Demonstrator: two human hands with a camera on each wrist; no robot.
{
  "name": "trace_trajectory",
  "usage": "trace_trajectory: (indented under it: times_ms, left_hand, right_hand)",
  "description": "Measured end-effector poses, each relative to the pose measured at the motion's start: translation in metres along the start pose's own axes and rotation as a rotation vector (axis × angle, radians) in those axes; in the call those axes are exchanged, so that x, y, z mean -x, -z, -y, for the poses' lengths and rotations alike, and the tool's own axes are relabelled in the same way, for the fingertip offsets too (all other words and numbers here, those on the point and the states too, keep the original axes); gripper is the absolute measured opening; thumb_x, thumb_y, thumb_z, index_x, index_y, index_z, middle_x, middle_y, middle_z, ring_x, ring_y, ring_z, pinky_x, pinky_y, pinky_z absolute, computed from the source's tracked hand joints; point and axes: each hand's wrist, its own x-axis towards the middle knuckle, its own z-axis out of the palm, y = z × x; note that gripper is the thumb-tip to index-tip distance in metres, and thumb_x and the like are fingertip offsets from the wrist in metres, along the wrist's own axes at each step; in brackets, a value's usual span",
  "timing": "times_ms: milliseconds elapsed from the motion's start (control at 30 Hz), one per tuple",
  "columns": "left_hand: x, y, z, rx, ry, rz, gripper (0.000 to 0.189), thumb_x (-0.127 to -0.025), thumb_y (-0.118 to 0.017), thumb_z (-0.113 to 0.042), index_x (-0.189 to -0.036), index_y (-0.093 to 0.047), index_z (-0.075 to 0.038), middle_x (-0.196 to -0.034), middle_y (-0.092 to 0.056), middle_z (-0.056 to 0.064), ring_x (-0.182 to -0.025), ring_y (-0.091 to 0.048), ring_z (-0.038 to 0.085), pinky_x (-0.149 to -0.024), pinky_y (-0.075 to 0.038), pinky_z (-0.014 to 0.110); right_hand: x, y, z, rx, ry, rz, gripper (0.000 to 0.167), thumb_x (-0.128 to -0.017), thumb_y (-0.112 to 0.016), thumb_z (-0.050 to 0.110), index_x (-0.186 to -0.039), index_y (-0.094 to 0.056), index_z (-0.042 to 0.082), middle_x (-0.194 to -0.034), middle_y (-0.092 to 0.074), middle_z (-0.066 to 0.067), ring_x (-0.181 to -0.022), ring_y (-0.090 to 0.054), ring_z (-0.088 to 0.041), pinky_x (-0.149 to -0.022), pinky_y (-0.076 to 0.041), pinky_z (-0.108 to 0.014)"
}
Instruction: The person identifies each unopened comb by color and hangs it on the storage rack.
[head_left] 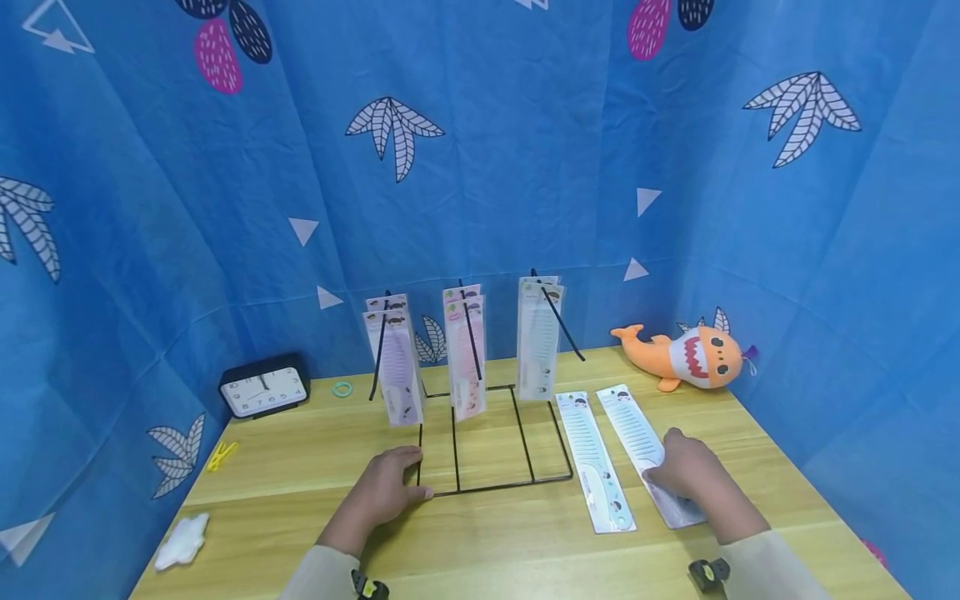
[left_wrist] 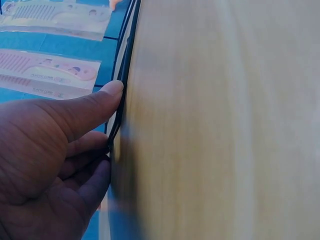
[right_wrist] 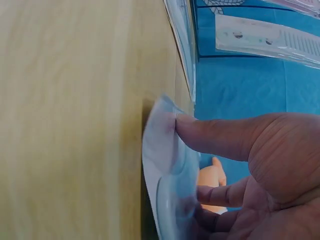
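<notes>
A black wire rack [head_left: 497,487] stands on the table, with packaged combs hung in three places on its prongs. These are purple combs [head_left: 401,358] on the left, pink combs [head_left: 467,354] in the middle and pale green combs [head_left: 537,350] on the right. My left hand [head_left: 384,487] holds the rack at its front left corner, thumb and fingers about the wire [left_wrist: 121,95]. On the table to the right lies a pale green packaged comb [head_left: 592,458]. Beside it, my right hand [head_left: 684,467] grips another packaged comb [head_left: 632,427] by its edges, thumb on the near side; its lower part is partly covered.
An orange shark plush [head_left: 678,354] lies at the back right. At the left are a black-framed clock [head_left: 265,390], a green ring [head_left: 342,389], a yellow clip [head_left: 222,456] and a white fluffy piece [head_left: 182,542]. A blue curtain [head_left: 480,183] encloses the table.
</notes>
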Motion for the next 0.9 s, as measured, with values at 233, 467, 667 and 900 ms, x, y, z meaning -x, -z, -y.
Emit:
trace_trajectory:
  times_ms: [233,467,667,900]
  left_hand:
    - [-0.002,-0.003,0.005,0.009,-0.005,-0.003,0.065,-0.091,-0.091,-0.024,-0.144,-0.066,0.005,-0.156,-0.062,0.018,-0.149,-0.053,0.046,-0.126,-0.044,0.062]
    - [-0.002,-0.002,0.004,0.003,-0.003,-0.009,0.066,-0.091,-0.091,-0.025,-0.145,-0.066,0.004,-0.157,-0.062,0.018,-0.149,-0.053,0.046,-0.126,-0.044,0.062]
    - [-0.001,-0.001,0.002,0.003,-0.001,-0.007,0.066,-0.091,-0.090,-0.025,-0.145,-0.066,0.004,-0.157,-0.061,0.018,-0.150,-0.052,0.046,-0.127,-0.043,0.062]
    - [-0.001,-0.002,0.001,0.010,0.008,-0.007,0.067,-0.091,-0.090,-0.025,-0.146,-0.065,0.004,-0.157,-0.061,0.018,-0.150,-0.051,0.046,-0.127,-0.043,0.062]
  right_hand:
    - [-0.004,0.003,-0.004,-0.023,0.005,-0.002,0.062,-0.104,-0.069,0.018,-0.145,-0.042,-0.020,-0.117,-0.065,-0.032,-0.092,-0.064,-0.033,-0.079,-0.064,-0.049]
    - [-0.002,0.014,-0.006,-0.067,0.059,-0.057,0.039,-0.109,-0.055,0.009,-0.140,-0.053,-0.014,-0.114,-0.068,-0.028,-0.092,-0.064,-0.032,-0.073,-0.061,-0.042]
    - [-0.003,0.024,-0.007,-0.151,0.058,-0.117,0.035,-0.110,-0.052,0.010,-0.138,-0.056,-0.011,-0.114,-0.069,-0.026,-0.093,-0.064,-0.033,-0.070,-0.059,-0.039]
    - [-0.004,0.040,-0.004,-0.265,0.095,-0.192,0.034,-0.113,-0.050,0.013,-0.139,-0.054,-0.009,-0.126,-0.064,-0.028,-0.107,-0.062,-0.038,-0.084,-0.061,-0.045]
